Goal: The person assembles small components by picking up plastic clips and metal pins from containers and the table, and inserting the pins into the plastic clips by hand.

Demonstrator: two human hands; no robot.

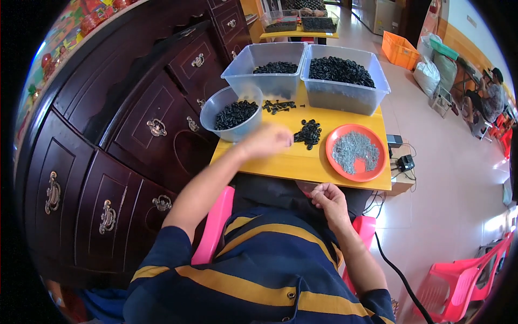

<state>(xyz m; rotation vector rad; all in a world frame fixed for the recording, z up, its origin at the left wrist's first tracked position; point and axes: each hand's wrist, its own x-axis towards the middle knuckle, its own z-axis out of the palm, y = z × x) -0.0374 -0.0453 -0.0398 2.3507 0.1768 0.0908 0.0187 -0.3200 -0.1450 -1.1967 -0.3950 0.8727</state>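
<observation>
My left hand (271,139) is over the yellow table (270,163), smeared by motion. Its fingertips reach the left edge of a small pile of black ring-shaped pieces (309,133); whether they hold one does not show. Just off the table's front edge is my right hand (330,201), thumb and fingers pinched together, with anything between them too small to make out. An orange-red plate (329,156) of thin silvery metal pieces (353,151) lies at the table's right. Behind my left hand, small black stemmed parts (278,107) are scattered beside a round translucent tub (208,110) of black pieces.
Two clear bins stand at the table's back, the left bin (261,81) and the right bin (345,100), both with black pieces. Dark drawers (129,135) border the left side. Cables (413,167) hang at the right. Another person (488,97) sits far right.
</observation>
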